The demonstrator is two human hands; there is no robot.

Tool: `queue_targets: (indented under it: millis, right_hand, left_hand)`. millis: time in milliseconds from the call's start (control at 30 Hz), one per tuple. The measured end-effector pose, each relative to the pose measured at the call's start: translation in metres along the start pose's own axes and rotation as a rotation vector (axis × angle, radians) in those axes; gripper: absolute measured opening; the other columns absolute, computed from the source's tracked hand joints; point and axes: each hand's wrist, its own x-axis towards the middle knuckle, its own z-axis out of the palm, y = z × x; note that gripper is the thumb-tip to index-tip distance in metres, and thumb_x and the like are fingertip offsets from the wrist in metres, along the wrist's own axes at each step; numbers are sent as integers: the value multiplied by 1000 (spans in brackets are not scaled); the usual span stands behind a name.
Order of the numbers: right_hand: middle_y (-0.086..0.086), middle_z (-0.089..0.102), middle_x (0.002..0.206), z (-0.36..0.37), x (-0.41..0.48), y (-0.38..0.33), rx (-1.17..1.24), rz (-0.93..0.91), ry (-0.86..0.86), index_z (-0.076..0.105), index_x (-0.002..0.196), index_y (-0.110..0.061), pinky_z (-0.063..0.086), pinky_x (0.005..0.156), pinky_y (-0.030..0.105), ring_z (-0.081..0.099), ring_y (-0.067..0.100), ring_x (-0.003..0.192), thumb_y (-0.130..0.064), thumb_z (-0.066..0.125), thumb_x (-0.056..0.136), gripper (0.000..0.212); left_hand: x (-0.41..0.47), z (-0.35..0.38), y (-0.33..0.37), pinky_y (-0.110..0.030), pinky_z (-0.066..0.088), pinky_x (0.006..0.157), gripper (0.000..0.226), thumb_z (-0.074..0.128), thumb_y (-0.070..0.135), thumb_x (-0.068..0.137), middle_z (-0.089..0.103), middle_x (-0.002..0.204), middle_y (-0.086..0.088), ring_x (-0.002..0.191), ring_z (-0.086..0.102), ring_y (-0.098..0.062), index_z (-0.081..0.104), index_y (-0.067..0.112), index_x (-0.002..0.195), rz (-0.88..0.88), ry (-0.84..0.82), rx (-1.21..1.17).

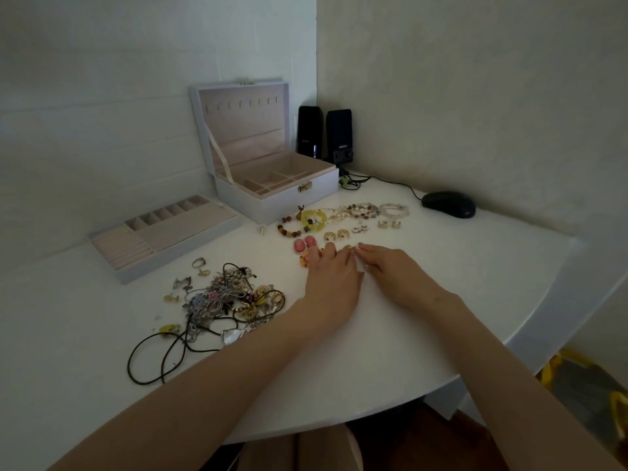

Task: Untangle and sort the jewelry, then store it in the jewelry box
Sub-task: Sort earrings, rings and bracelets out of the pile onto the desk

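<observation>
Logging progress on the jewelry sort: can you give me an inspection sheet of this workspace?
Surface: white table, partly bare.
Job's things: jewelry box open; tray out, left of it; tangled pile unsorted; bracelets and earrings laid in rows.
Clutter: two black speakers; mouse.
Grippers: left hand fingers straight, on the table; right hand fingertips at a small gold piece, grip unclear.
Cables: black cable from mouse toward speakers.
Surroundings: pale walls meeting in a corner.

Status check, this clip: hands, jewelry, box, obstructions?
Left hand and right hand fingertips at a small gold piece, grip unclear. Tangled pile unsorted; jewelry box open. Bracelets lie between hands and box.
</observation>
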Motion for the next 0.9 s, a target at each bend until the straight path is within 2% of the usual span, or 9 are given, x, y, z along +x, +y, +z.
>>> queue_targets:
  millis: [200,367,467,533,700,800,900]
  right_hand:
    - [4,34,152,1,12,-3,15,-10,-8,39,144,-12,14,112,18,31,18,140,-6,39,99,46]
    - [6,35,151,3,12,0,86,22,67,42,141,-8,14,112,18,32,19,140,-4,41,97,44]
    - [9,41,147,2,9,0,99,54,119,46,138,-6,18,111,20,36,21,138,2,42,95,44]
    - [8,39,149,3,8,-1,74,36,106,44,140,-8,19,113,24,35,21,138,3,42,93,48]
    - [2,30,154,5,10,-2,35,-18,31,35,145,-12,13,114,21,28,16,142,0,38,96,50]
    - [4,35,151,5,8,-3,34,-26,41,39,143,-11,13,113,19,31,17,140,-2,39,97,47]
    - [5,36,151,5,6,-6,49,-28,46,40,142,-10,16,115,23,33,18,140,-1,39,96,47]
  left_hand:
    - [0,-7,5,-57,7,111,44,23,29,103,41,138,-10,132,26,-35,32,13,143,-15,-35,37]
    - [3,-3,4,-52,7,112,53,23,40,102,38,144,-8,136,22,-31,31,9,143,-75,-41,-12]
    - [6,-2,3,-50,9,112,56,27,43,101,26,151,-8,137,19,-30,29,9,145,-62,-9,-30]
    - [9,-3,1,-50,10,111,57,28,44,100,22,154,-7,138,18,-29,28,9,146,-51,-5,-41]
    - [9,-2,2,-49,10,113,56,26,44,101,37,145,-5,136,21,-30,30,9,145,-44,-43,-68]
    - [5,-1,3,-48,11,112,55,26,43,101,38,143,-4,136,21,-30,29,9,145,-34,-18,-81]
    - [2,-2,4,-49,6,112,56,27,43,101,34,146,-5,137,20,-30,28,10,145,-35,-13,-94]
